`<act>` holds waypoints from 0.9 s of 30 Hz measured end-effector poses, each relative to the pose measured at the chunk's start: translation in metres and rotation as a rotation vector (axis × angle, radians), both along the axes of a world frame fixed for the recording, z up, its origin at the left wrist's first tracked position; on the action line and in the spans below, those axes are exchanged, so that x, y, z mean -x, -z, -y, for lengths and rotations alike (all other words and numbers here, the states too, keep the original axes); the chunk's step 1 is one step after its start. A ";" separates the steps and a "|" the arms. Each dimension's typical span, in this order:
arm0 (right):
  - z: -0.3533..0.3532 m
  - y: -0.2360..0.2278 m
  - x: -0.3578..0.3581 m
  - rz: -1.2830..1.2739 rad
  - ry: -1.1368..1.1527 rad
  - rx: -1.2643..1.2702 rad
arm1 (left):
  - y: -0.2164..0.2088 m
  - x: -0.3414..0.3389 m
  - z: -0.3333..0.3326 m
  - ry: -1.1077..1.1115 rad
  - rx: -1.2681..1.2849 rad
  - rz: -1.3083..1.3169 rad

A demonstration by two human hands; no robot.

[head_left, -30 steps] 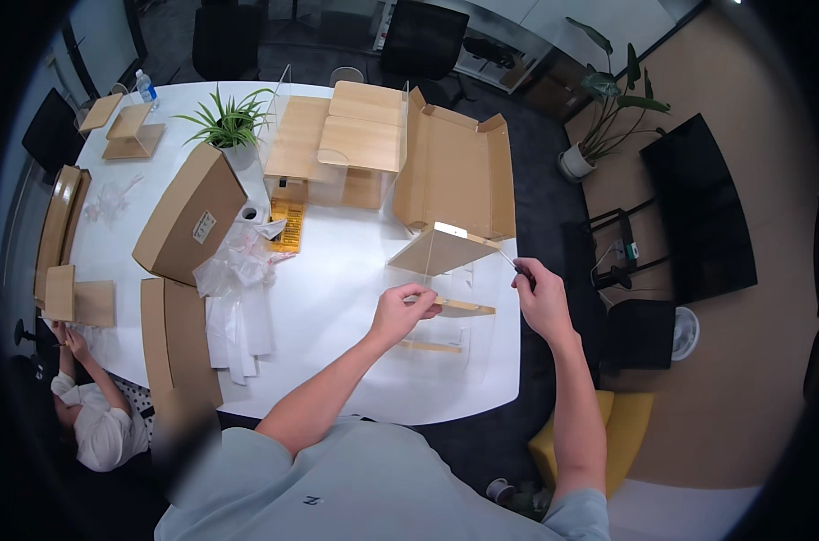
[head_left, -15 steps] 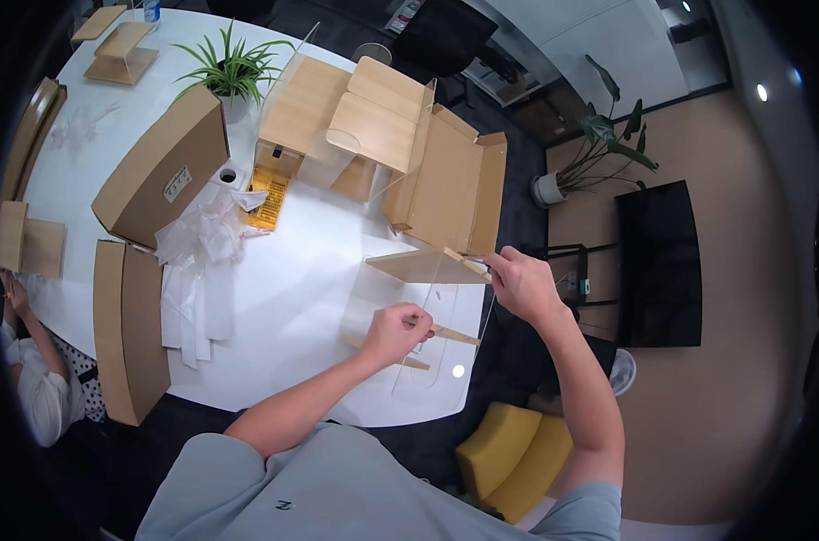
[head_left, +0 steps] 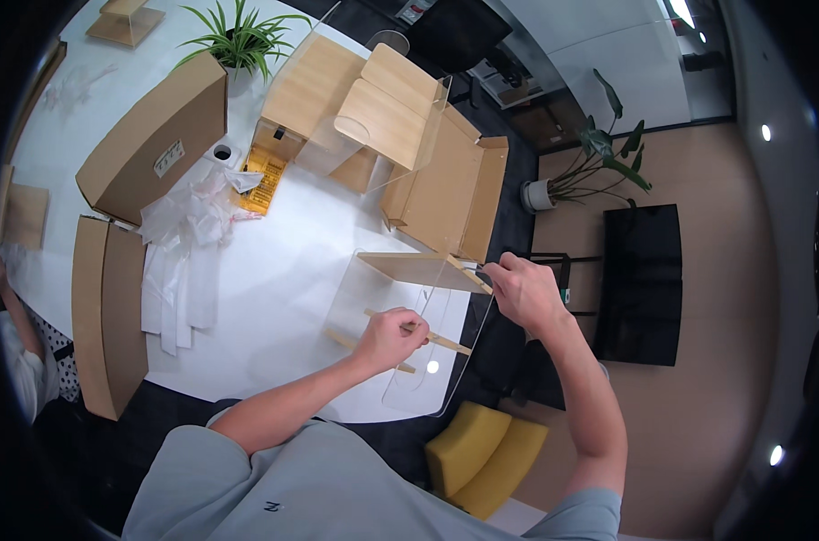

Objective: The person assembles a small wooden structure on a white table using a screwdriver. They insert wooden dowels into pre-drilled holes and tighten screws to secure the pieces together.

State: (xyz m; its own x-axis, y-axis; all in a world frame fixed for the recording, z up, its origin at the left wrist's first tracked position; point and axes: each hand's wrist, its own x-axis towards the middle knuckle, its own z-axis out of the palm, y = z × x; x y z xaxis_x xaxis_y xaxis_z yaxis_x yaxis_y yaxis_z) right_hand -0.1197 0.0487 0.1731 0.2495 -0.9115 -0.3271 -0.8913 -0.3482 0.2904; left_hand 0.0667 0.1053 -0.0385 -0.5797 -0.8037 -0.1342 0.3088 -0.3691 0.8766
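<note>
On the near right of the white table (head_left: 256, 307) stands a part-built piece with clear panels (head_left: 459, 379), a pale wooden board (head_left: 414, 266) and thin wooden strips (head_left: 450, 343). My right hand (head_left: 528, 296) is closed at the board's right end, outside the clear panel. Its fingers pinch a slim tool (head_left: 472, 269), mostly hidden, whose kind I cannot make out. Between the panels, my left hand (head_left: 391, 341) is curled with its fingers pressed together beside a strip. Whatever those fingers hold, if anything, is hidden.
Behind the piece stand a wood-and-clear-panel unit (head_left: 391, 104) and an open cardboard box (head_left: 445, 185). Plastic wrapping (head_left: 186, 216), an orange tray (head_left: 263, 180) and tall cardboard (head_left: 157, 144) lie left. A yellow chair (head_left: 486, 455) stands near right; another person's arm (head_left: 22, 320) shows far left.
The whole view has shifted slightly, moving the table's contents within it. Both hands keep nearly the same places at the piece, my right hand still at the board's end.
</note>
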 end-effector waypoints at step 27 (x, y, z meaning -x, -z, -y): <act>0.017 -0.005 0.000 -0.145 -0.347 -0.058 | -0.002 -0.006 0.005 0.019 -0.023 0.003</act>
State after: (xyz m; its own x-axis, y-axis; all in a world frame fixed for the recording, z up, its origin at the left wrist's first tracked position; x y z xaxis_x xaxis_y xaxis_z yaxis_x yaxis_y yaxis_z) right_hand -0.1194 0.0314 0.1784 0.4871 -0.7598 -0.4306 -0.6687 -0.6416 0.3758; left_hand 0.0723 0.1005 -0.0362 -0.5942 -0.7894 -0.1539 0.2992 -0.3946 0.8687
